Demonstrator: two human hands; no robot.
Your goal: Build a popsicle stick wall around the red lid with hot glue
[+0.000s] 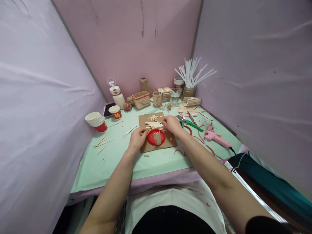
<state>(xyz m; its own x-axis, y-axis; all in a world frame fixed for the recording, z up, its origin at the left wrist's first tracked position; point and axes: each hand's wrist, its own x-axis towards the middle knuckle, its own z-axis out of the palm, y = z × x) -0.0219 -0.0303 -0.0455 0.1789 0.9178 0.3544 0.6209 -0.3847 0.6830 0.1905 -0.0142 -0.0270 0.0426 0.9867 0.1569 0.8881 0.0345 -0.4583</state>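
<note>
Pink back wall (168, 52), lilac sides (255, 81), mint tabletop (112, 159)

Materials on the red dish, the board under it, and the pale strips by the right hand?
Red dish: probably plastic, smooth; uniform saturated red and a clean round rim.
Board: likely cardboard, matte; flat brown color and straight edges. No corrugation discernible.
Pale strips: look like bare wood, unpainted; thin, straight, cream-colored. Grain too small to confirm.

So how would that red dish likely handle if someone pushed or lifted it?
The dish looks like smooth plastic, so probably light and fairly stiff. Lying flat on the cardboard, it would likely slide rather than roll. The wood piece on it might slip if tilted, unless stuck down.
</note>
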